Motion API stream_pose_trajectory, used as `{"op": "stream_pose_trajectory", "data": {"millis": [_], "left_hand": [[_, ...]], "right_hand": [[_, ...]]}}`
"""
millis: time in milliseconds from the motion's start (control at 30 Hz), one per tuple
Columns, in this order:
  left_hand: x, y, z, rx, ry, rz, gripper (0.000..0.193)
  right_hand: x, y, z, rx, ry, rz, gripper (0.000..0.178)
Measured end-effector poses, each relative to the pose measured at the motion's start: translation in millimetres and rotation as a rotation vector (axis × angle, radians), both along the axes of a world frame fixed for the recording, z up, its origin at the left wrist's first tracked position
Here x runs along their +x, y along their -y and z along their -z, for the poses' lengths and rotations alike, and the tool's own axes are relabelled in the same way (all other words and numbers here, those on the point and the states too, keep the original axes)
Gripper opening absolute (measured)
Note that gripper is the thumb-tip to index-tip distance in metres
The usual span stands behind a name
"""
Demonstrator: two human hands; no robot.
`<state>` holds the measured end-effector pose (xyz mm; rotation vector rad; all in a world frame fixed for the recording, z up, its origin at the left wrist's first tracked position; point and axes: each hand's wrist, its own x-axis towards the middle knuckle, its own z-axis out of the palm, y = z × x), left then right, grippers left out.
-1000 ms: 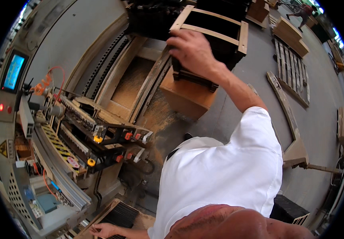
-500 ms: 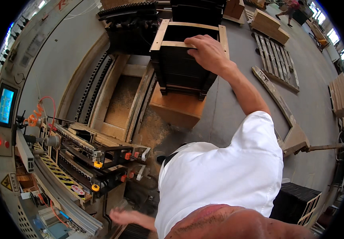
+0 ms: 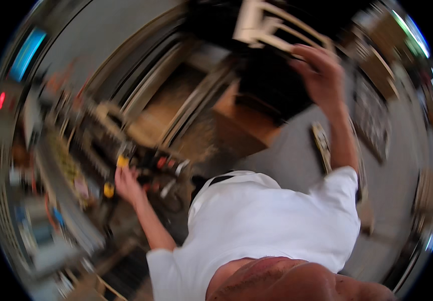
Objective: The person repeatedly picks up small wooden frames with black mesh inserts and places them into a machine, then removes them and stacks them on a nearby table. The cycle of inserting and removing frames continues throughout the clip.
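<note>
From where I stand, the person wears a loose white T-shirt (image 3: 271, 215), softly creased, with a round neckline (image 3: 220, 272). The short left sleeve (image 3: 162, 266) and right sleeve (image 3: 341, 186) leave the forearms uncovered. A dark strip (image 3: 221, 179) shows near the waist. The left hand (image 3: 129, 185) and right hand (image 3: 321, 75) are bare.

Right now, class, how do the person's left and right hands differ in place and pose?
The left hand is by a yellow knob on the machine; the right hand is at the pale wooden frame. The left hand's fingers point up the picture, while the right hand's bend leftward. Both are bare; blur hides whether either grips anything.
</note>
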<state>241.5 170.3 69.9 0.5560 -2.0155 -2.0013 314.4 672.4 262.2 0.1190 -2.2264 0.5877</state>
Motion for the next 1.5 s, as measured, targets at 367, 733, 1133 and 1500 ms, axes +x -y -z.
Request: {"op": "stream_pose_trajectory", "data": {"millis": [367, 733, 1133, 1500], "left_hand": [[-180.2, 129.6, 8.2, 0.267, -0.074, -0.282, 0.038], [-389.3, 221.7, 73.4, 0.805, -0.055, -0.186, 0.078], [-304.7, 196.9, 91.1, 0.971, -0.181, -0.210, 0.029], [22.6, 84.2, 63.4, 0.979, -0.154, -0.223, 0.026]], "right_hand": [[-62.2, 141.1, -16.8, 0.024, 0.078, -0.259, 0.026], [-128.2, 256.4, 20.2, 0.062, 0.396, -0.410, 0.027], [-245.9, 370.4, 77.3, 0.139, 0.399, -0.765, 0.021], [-372.4, 562.7, 206.6, 0.262, 0.218, -1.129, 0.022]]}}
